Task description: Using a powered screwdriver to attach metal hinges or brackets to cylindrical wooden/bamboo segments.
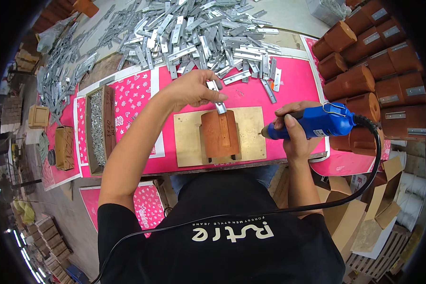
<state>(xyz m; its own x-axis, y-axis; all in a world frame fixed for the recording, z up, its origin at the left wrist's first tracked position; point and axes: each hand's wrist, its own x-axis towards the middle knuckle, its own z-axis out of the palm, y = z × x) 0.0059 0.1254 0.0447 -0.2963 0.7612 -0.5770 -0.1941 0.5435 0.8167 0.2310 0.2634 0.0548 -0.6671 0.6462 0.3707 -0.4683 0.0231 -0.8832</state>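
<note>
Between the thumb and fingers of my left hand (194, 89) is a small silver metal strip (219, 103). Its lower end is at the far end of a groove in a reddish-brown rounded wooden block (212, 135); whether it touches the groove I cannot tell. Beneath the block lies a pale wooden board (187, 146) on the pink-covered table. My right hand (296, 132) is wrapped round a blue electric screwdriver (324, 122), its tip pointing left toward the board and apart from the block.
A large heap of metal strips (199, 35) covers the far side. Screws fill a long wooden box (97, 128) at the left. Brown wooden blocks (350, 85) are stacked at the right. The screwdriver's black cord (345, 201) runs across my body, above open cardboard boxes (383, 194).
</note>
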